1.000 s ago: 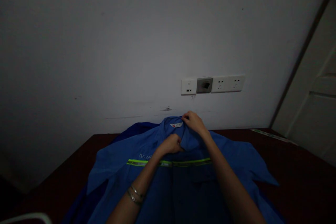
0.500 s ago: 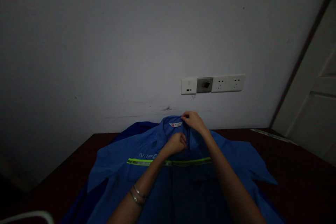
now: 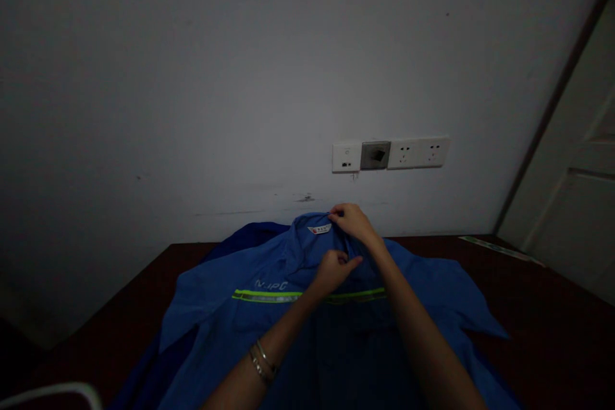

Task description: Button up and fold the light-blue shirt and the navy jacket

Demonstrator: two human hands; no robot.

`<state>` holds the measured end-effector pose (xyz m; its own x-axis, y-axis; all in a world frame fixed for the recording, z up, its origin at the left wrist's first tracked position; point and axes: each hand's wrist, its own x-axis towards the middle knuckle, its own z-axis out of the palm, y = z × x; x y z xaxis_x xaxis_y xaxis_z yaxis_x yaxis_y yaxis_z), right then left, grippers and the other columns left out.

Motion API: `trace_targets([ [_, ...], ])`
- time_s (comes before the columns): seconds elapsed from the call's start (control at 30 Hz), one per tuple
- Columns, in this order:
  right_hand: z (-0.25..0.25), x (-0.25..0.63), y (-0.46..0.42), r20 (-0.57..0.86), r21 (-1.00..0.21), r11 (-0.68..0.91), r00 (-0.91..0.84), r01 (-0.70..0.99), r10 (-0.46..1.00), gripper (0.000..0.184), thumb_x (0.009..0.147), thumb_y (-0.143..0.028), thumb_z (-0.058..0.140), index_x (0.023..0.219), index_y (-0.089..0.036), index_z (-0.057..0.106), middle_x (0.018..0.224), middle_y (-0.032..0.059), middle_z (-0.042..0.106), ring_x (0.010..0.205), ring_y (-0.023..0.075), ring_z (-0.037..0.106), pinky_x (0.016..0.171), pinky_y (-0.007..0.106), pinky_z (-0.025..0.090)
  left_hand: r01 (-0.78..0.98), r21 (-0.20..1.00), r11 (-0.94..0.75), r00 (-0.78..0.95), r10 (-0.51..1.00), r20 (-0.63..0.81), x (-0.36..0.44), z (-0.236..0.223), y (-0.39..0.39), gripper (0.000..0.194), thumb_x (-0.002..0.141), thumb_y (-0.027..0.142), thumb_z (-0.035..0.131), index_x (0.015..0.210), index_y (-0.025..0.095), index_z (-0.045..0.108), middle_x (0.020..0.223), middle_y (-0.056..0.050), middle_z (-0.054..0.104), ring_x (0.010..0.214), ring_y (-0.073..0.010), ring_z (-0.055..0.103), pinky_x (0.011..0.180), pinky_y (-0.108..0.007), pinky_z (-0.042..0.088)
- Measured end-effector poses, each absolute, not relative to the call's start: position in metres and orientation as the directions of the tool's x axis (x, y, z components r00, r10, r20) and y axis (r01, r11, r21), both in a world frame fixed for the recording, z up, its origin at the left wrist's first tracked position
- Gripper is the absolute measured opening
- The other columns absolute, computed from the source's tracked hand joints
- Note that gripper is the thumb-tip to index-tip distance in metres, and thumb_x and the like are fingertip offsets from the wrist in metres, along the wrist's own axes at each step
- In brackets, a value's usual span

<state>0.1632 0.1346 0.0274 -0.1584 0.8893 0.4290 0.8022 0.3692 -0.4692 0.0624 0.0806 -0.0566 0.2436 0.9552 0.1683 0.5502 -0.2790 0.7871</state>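
Observation:
A blue work jacket [image 3: 216,314] with a yellow-green reflective stripe lies spread front-up on a dark wooden table [image 3: 552,307]. My right hand [image 3: 353,223] pinches the top of the collar beside a small white label [image 3: 319,229]. My left hand [image 3: 336,268], with bracelets on the wrist, is closed on the jacket's front just below the collar, fingers bent into the fabric. Both forearms reach across the jacket's chest.
A white wall stands right behind the table, with a row of sockets and a switch [image 3: 390,154] above the collar. A pale door [image 3: 576,192] is at the right. A darker blue cloth [image 3: 250,234] shows behind the jacket. A white curved rim [image 3: 52,391] sits bottom left.
My left hand has slid to the right along the jacket's front, closer under my right hand. My right hand stays on the collar. The jacket has barely shifted.

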Motion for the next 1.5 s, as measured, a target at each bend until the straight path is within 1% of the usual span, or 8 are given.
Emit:
trace_targets([
  [0.17,0.030,0.164,0.133,0.418,-0.471,0.381,-0.179,0.796,0.891,0.019,0.077,-0.030,0.055,0.085,-0.020,0.069,0.084,0.0040,0.069,0.079,0.0162,0.060,0.067,0.022,0.039,0.765,0.600,-0.236,0.155,0.971,0.184,0.063,-0.051,0.070,0.037,0.075,0.049,0.053,0.064,0.014,0.056,0.058,0.002,0.051,0.057,-0.0109,0.047,0.050,-0.022,0.028],
  [0.33,0.035,0.160,0.125,0.429,-0.411,0.338,-0.148,0.846,0.891,0.019,0.079,-0.031,0.051,0.082,-0.020,0.067,0.083,0.0045,0.068,0.080,0.0168,0.059,0.063,0.022,0.036,0.921,0.327,-0.213,0.140,0.963,0.232,0.065,-0.051,0.060,0.029,0.080,0.040,0.048,0.089,0.015,0.060,0.089,-0.007,0.064,0.080,-0.0201,0.060,0.064,-0.026,0.040],
  [0.47,0.040,0.155,0.119,0.449,-0.389,0.330,-0.136,0.860,0.883,0.019,0.080,-0.029,0.050,0.084,-0.020,0.066,0.086,0.0058,0.067,0.081,0.0167,0.058,0.063,0.022,0.035,0.948,0.251,-0.196,0.149,0.970,0.194,0.068,-0.048,0.054,0.030,0.083,0.039,0.045,0.098,0.016,0.058,0.095,-0.010,0.064,0.087,-0.0232,0.061,0.071,-0.030,0.044],
  [0.6,0.041,0.155,0.119,0.456,-0.401,0.375,-0.173,0.836,0.873,0.019,0.078,-0.029,0.053,0.083,-0.019,0.068,0.084,0.0057,0.068,0.081,0.0166,0.059,0.066,0.022,0.037,0.945,0.236,-0.228,0.190,0.966,0.174,0.058,-0.020,0.051,0.046,0.078,0.057,0.048,0.093,0.016,0.061,0.094,-0.011,0.062,0.087,-0.0254,0.060,0.074,-0.033,0.044],
  [0.8,0.035,0.161,0.129,0.392,-0.449,0.533,-0.378,0.717,0.839,0.019,0.074,-0.029,0.059,0.081,-0.017,0.071,0.077,0.0048,0.069,0.071,0.0156,0.060,0.065,0.022,0.040,0.951,0.125,-0.284,0.168,0.809,0.563,0.008,0.033,0.059,0.030,0.082,0.044,0.051,0.103,0.023,0.055,0.104,-0.006,0.053,0.093,-0.0209,0.053,0.074,-0.031,0.042],
  [0.97,0.029,0.161,0.131,0.449,-0.475,0.625,-0.440,0.620,0.778,0.019,0.070,-0.031,0.064,0.080,-0.017,0.072,0.083,0.0055,0.068,0.077,0.0165,0.059,0.069,0.024,0.041,0.879,-0.056,-0.474,0.402,0.670,0.624,-0.011,0.022,0.080,0.027,0.078,0.027,0.061,0.103,0.022,0.055,0.101,-0.005,0.052,0.096,-0.0210,0.046,0.081,-0.033,0.038],
  [1.1,0.033,0.167,0.130,0.434,-0.517,0.666,-0.506,0.538,0.745,0.022,0.069,-0.036,0.065,0.080,-0.018,0.072,0.078,0.0035,0.068,0.073,0.0155,0.058,0.066,0.024,0.041,0.851,-0.058,-0.521,0.426,0.622,0.657,-0.012,0.008,0.092,0.010,0.082,0.020,0.053,0.090,0.019,0.059,0.092,-0.005,0.055,0.091,-0.0199,0.046,0.078,-0.033,0.037],
  [1.5,0.034,0.184,0.131,0.287,-0.693,0.517,-0.466,0.503,0.837,0.020,0.067,-0.029,0.063,0.073,-0.012,0.070,0.065,0.0044,0.067,0.061,0.0141,0.058,0.058,0.023,0.043,0.800,0.011,-0.600,0.403,0.551,0.731,-0.027,0.002,0.102,0.011,0.081,0.017,0.053,0.088,0.018,0.061,0.089,-0.005,0.055,0.085,-0.0171,0.049,0.076,-0.031,0.039],
])
